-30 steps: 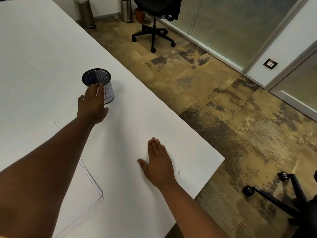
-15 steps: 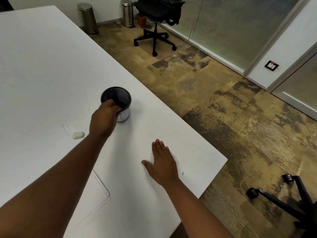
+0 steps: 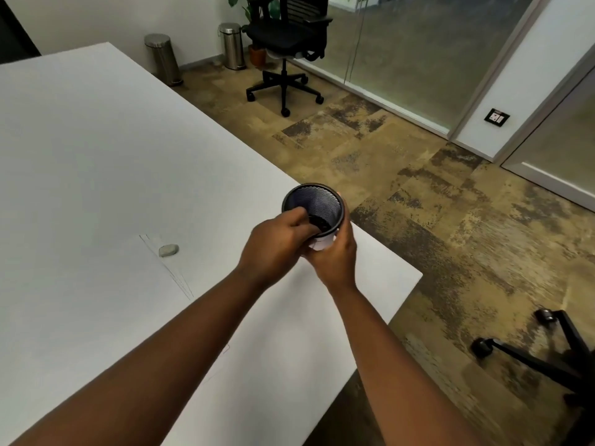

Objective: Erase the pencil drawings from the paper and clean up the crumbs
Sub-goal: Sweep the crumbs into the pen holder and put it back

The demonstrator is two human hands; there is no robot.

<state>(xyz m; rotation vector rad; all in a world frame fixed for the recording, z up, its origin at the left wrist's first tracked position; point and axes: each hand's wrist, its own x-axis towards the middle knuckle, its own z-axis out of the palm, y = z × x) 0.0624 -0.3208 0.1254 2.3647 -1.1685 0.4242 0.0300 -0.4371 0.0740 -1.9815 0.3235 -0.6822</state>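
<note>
While the white table (image 3: 96, 140) is stretching away toward the far wall, a black mesh cup (image 3: 312, 209) is being held near the table's right edge, tilted so that its open mouth is facing the camera. The cup is being gripped from below and from the right by the right hand (image 3: 335, 255), whose fingers are being curled round its pale lower wall. The left hand (image 3: 273, 244) is being kept against the cup's near rim, with its fingers bent over the rim and reaching inside; whether anything is being pinched in there cannot be told, since the fingertips are being hidden by the dark mesh. A sheet of paper (image 3: 106, 300) is lying flat on the table to the left of the arms, with faint pencil lines (image 3: 174, 272) being shown along its right edge. A small grey eraser (image 3: 168, 250) is resting at the paper's upper right corner, well apart from both hands. On the patterned floor beyond the table, a black office chair (image 3: 286, 40) is standing beside two steel bins (image 3: 161, 57), and the wheeled base of another chair (image 3: 547, 355) is being shown at lower right.
</note>
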